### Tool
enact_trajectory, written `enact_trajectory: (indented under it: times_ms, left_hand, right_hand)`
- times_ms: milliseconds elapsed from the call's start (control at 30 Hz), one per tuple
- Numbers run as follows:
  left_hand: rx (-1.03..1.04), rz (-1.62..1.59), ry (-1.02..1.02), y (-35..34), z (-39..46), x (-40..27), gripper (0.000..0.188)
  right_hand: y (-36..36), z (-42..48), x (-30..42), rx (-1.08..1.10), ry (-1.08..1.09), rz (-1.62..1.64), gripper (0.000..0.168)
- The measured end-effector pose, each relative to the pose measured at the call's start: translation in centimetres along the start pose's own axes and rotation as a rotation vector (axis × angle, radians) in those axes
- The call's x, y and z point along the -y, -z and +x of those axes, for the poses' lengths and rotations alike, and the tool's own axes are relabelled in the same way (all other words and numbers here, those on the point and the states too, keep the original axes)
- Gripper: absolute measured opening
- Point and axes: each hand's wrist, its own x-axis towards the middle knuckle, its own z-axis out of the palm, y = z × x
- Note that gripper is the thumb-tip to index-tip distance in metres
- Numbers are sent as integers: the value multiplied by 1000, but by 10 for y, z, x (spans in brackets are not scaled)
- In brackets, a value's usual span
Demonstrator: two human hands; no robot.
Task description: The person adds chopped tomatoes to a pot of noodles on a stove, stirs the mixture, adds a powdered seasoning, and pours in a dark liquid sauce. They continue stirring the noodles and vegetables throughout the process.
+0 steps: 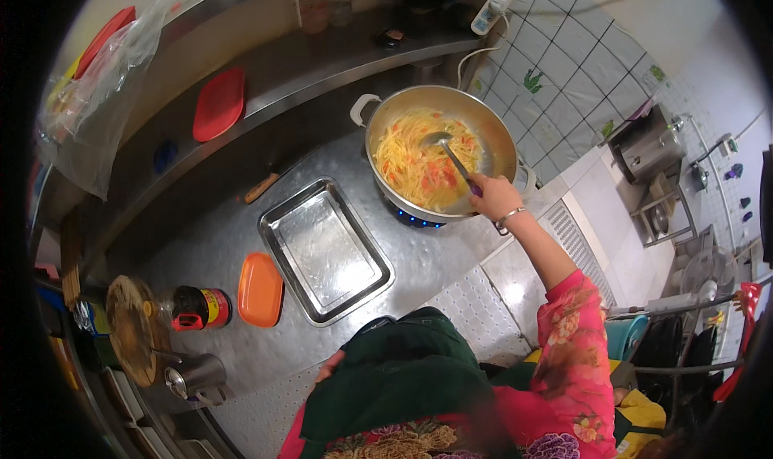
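My right hand grips the dark handle of a metal ladle, whose bowl rests in the food. Around it are pale yellow shreds with bits of orange-red, in a wide metal pot with two light handles. Blue lights glow on the cooker under the pot. My left hand shows only in part at the left side of the dark green apron; its fingers are mostly hidden. Nearest in front of it is a shallow rectangular steel tray, with nothing in it.
Left of the tray are an orange plastic tray, a dark sauce bottle, a round wooden chopping board and a steel jug. A wooden-handled tool lies behind. A red tray sits on the shelf. Another person's yellow sleeve shows lower right.
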Motion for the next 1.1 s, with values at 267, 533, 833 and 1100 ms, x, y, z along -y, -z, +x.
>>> enact_trajectory:
  times_ms: [267,533,833,1100]
  left_hand:
    - [-96,-84,278,4,-23,87,44]
    - [-324,22,283,32,-39,63,37]
    - [-524,63,-32,50,-13,25,23]
    - [-875,576,-167,97,35,42,20]
  right_hand:
    - [33,29,-53,-66,22,31,26]
    - [-9,78,-28,269,-322,925,21]
    - [75,-22,32,487,20,331,35]
    - [1,31,-44,169,54,-7,31]
